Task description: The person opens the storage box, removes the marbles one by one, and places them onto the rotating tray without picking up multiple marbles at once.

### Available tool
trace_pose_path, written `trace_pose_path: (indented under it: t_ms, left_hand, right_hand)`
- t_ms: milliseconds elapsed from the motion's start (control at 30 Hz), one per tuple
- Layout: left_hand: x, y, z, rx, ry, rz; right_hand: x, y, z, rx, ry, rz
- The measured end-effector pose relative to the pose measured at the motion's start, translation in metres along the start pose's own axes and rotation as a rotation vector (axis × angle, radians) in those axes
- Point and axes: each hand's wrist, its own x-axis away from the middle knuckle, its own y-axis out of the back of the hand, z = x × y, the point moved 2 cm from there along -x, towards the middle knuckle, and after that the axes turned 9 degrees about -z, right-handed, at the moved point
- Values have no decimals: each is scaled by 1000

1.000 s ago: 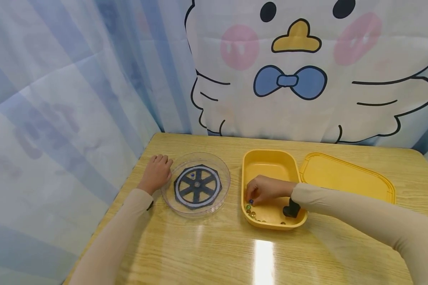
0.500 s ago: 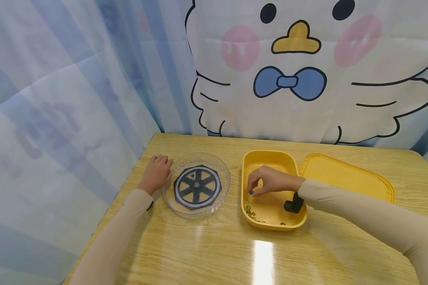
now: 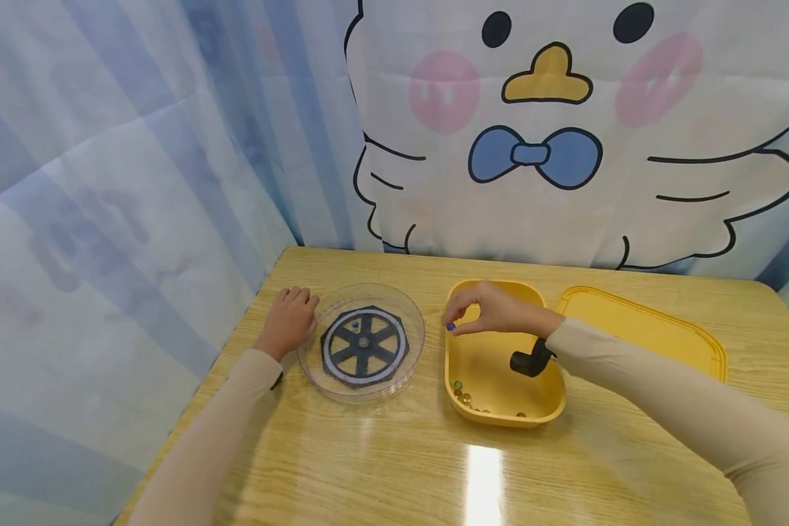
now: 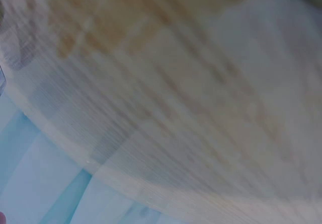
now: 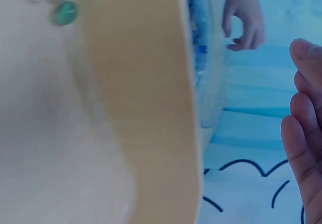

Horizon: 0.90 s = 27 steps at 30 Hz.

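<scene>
My right hand (image 3: pixel 489 308) pinches a small blue marble (image 3: pixel 451 327) between thumb and fingertips, over the left rim of the yellow tub (image 3: pixel 500 351). In the right wrist view the curled fingers (image 5: pixel 302 128) are at the right edge; the marble is out of that view. My left hand (image 3: pixel 288 320) rests at the left side of a clear round dish (image 3: pixel 410 369), its fingers loosely bent at the rim. Inside the dish lies another blue marble (image 3: pixel 355 324), above a dark wheel-like pattern. Several marbles, one of them green (image 3: pixel 458 384), lie in the tub's near left corner.
A yellow lid (image 3: pixel 644 329) lies flat right of the tub. All of this is on a wooden table (image 3: pixel 368 467). A curtain (image 3: pixel 138 183) with a cartoon bird stands behind and to the left. A black wrist camera (image 3: pixel 529 361) hangs under the right wrist.
My right hand has lifted the blue marble from the tub's near left corner and carried it up and away to the left rim. My left hand has stayed beside the dish.
</scene>
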Motion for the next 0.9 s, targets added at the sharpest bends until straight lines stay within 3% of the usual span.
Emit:
trace_pose_path:
  t_ms: [333, 567, 900]
  left_hand:
    - [-1, 2, -1, 23, 10, 15]
    - [-1, 2, -1, 26, 6, 20]
    - [-1, 3, 0, 30, -2, -4]
  right_hand:
    - [-42, -7, 4, -9, 8, -101]
    - [-76, -26, 0, -35, -106, -47]
    - [-114, -64, -19, -97, -179, -8]
